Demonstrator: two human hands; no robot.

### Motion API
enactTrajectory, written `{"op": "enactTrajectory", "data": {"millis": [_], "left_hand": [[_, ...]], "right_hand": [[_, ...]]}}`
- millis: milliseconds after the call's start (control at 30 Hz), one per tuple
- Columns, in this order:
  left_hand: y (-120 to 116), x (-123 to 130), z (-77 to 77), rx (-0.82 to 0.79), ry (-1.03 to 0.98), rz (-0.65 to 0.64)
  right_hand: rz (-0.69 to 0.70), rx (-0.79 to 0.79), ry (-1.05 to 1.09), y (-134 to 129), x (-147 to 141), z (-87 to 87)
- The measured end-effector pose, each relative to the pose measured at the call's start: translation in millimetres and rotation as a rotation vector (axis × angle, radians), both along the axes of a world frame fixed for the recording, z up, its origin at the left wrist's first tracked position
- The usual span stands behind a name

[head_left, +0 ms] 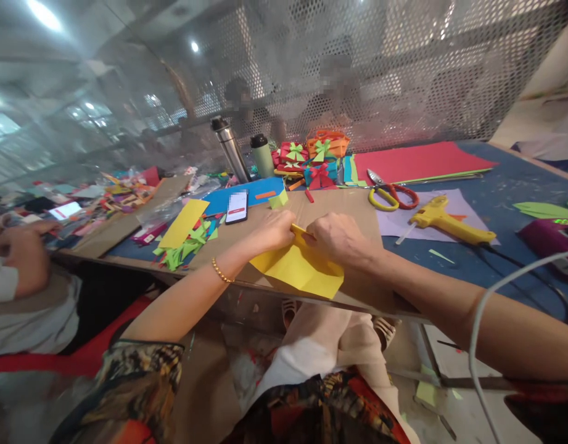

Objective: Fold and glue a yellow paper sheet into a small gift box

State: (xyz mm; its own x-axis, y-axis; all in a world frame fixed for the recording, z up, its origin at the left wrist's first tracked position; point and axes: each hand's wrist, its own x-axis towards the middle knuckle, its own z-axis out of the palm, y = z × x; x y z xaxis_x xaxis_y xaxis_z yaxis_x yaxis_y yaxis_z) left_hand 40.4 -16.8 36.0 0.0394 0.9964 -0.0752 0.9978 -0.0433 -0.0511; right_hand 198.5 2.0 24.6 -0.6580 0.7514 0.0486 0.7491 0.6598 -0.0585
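Observation:
A creased yellow sheet lies over the front edge of the cardboard on the table, its far edge folded up. My left hand is closed on the left end of that fold, a gold bead bracelet on the wrist. My right hand is closed on the fold a little to the right, knuckles up. The fingertips of both hands are partly hidden. Just beyond my left hand stands a small folded light-green piece.
To the right lie scissors and a yellow glue gun with a cord. A phone, green scraps, a steel flask and a green bottle are leftward. Red sheets lie behind. A co-worker's arm shows far left.

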Motion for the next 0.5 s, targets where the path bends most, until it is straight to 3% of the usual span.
{"op": "enactTrajectory", "data": {"millis": [133, 300, 400, 500], "left_hand": [[4.7, -10.6, 4.0, -0.049, -0.093, -0.01], [4.7, -27.8, 25.6, -0.069, -0.28, -0.067], [5.9, -32.8, 33.2, -0.038, -0.424, -0.178], [15.0, -32.8, 28.5, -0.124, -0.47, -0.335]], "right_hand": [[0.002, -0.008, 0.002, 0.2, 0.8, -0.1], [0.013, -0.018, 0.015, 4.5, 3.4, -0.5], [0.013, -0.024, 0.025, 7.3, 3.7, -1.8], [0.016, -0.029, 0.034, 10.6, 4.5, -4.1]]}}
